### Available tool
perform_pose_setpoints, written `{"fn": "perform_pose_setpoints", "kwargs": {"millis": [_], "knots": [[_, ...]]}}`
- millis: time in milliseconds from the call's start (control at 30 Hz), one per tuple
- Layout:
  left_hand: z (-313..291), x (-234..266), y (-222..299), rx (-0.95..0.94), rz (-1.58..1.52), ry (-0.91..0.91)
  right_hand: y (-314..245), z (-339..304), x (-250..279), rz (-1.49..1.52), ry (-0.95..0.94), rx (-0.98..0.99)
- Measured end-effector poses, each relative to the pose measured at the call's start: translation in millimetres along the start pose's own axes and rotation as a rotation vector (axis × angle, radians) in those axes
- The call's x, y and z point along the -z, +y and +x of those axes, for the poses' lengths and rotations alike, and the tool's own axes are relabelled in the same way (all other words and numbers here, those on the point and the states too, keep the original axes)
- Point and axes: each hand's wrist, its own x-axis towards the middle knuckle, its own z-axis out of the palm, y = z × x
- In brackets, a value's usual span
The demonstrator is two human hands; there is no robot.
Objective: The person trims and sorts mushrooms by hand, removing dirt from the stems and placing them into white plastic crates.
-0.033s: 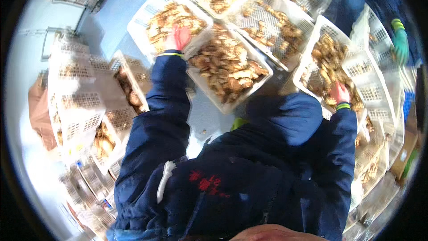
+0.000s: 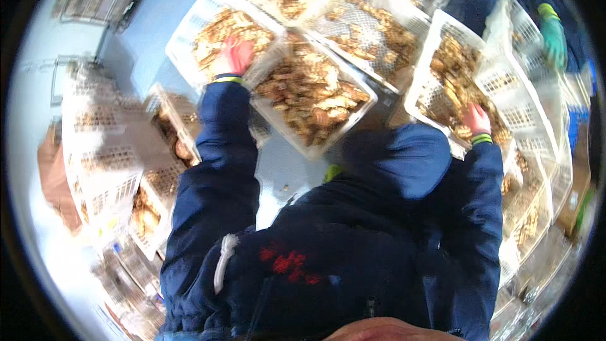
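My left hand point(image 2: 237, 54), pinkish-red and blurred, rests on a heap of tan-brown mushrooms point(image 2: 218, 28) in a white plastic crate point(image 2: 174, 39) at the upper left. Its fingers look spread. At the right, my right hand point(image 2: 476, 118) reaches down among darker mushrooms point(image 2: 453, 69) in another white crate point(image 2: 411, 98). Those fingers are drawn together, with their tips hidden among the mushrooms. Between my arms stands a well-filled crate point(image 2: 374, 96) of brown mushrooms point(image 2: 312, 95).
Partly filled crates point(image 2: 404, 1) stand farther back. Stacked crates point(image 2: 550, 145) rise at the right, and more point(image 2: 95, 180) at the left. A co-worker's green-gloved hand point(image 2: 553, 41) shows at the upper right. My bent knee point(image 2: 404, 158) is close to the middle crate.
The whole view has shifted slightly, so most things appear a little farther left. Both hands stay in the same crates.
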Motion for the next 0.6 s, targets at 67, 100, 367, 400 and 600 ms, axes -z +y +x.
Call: {"fn": "perform_pose_setpoints", "kwargs": {"millis": [67, 100, 367, 400, 600], "knots": [[0.8, -100.2, -30.0, 0.126, -0.005, 0.149, -2.1, -19.6, 27.8, -0.133, 0.306, 0.125], [6.1, -119.1, -51.8, 0.173, -0.062, -0.073, 12.4, -9.3, 95.4, -0.278, 0.213, 0.267], [-100.2, -230.1, -162.8, 0.401, 0.186, -0.153, -53.9, -51.5, 20.5, -1.503, 0.140, 0.315], [-98.4, -228.3, -180.0, 0.473, 0.121, -0.237, -52.4, -46.5, 4.8, -1.599, 0.030, 0.381], [-125.8, -269.2, -213.6, 0.610, -0.086, -0.487, -23.1, -29.8, -9.2, -2.246, -0.317, 0.725]]}}
